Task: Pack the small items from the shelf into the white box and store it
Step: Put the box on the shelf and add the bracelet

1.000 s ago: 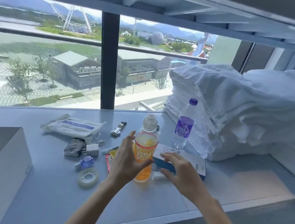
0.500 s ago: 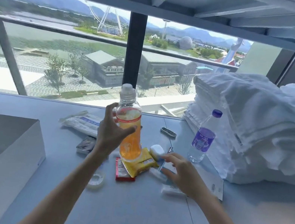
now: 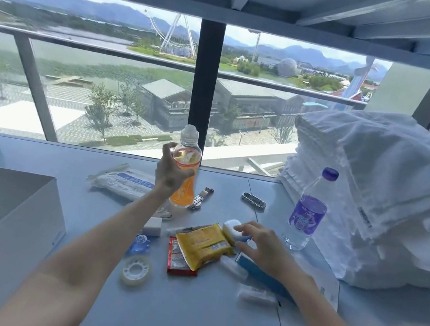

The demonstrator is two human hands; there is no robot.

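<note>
Orange drink fills the lower part of the bottle that the left hand grasps round its middle, fingers and thumb curled about the label. It stands upright toward the back of the shelf, and whether its base touches the surface is not clear. The right hand is released, fingers spread and holding nothing, with its tips at the small white case and its heel over the blue carton. The white box sits open at the left edge of the shelf, well apart from the clutter. The step looks like getting the tall bottle out of the way — or across to the box — so the small things can be gathered. To do it well, keep the bottle upright and high enough to pass over the watch and the white pouch just beside it. Meanwhile the right hand should close on one item at a time, starting with the case. The yellow packet overlaps the red packet — a sweep could scatter both toward the tape roll.
</note>
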